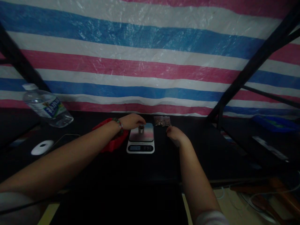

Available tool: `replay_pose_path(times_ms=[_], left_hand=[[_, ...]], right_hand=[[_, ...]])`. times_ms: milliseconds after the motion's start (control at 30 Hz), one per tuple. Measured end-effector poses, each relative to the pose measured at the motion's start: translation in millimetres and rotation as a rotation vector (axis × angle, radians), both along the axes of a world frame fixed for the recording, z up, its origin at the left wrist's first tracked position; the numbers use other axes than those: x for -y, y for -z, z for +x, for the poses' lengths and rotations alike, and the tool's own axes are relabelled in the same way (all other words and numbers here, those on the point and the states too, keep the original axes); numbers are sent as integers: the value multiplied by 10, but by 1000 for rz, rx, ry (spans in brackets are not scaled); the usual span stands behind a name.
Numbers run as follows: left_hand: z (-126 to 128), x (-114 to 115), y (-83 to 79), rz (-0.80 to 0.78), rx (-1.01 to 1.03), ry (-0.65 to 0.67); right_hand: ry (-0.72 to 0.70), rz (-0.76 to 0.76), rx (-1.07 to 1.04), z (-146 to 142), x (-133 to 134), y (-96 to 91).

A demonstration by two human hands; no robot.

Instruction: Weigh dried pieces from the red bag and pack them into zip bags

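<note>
A white digital kitchen scale (141, 147) with a reflective plate stands on the black table. On its plate is a small metal cup (141, 129) with something dark at the top. My left hand (131, 121), with a beaded bracelet at the wrist, reaches over from the left; its fingers are pinched together at the cup's rim, and what they hold is too small to tell. To the right, my right hand (175, 135) is curled on the table just in front of small clear zip bags (162, 121) with brown bits inside. Whatever its fingertips hold is hidden.
A red cloth-like item (112, 145) lies beneath my left forearm. On the left are a large clear water bottle (48, 106), a white computer mouse (42, 147) and a dark phone-like slab. Black metal struts (246, 67) flank a striped plastic sheet. A blue tray (275, 123) sits far right.
</note>
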State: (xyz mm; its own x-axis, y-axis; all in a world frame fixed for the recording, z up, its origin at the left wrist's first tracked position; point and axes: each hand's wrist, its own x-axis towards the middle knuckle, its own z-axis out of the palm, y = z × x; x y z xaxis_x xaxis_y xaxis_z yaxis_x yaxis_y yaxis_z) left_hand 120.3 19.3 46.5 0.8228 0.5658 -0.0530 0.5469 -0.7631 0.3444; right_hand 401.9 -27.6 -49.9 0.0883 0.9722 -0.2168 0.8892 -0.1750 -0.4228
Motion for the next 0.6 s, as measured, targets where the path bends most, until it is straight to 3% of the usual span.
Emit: replay_pose_path(times_ms=[300,600], left_hand=[[-9,46,-30,90,-54,23],[-33,-38,91,168,-34,152]], right_hand=[[-43,3,1,22,-18,13],[-40,7,-6,27,-12,17]])
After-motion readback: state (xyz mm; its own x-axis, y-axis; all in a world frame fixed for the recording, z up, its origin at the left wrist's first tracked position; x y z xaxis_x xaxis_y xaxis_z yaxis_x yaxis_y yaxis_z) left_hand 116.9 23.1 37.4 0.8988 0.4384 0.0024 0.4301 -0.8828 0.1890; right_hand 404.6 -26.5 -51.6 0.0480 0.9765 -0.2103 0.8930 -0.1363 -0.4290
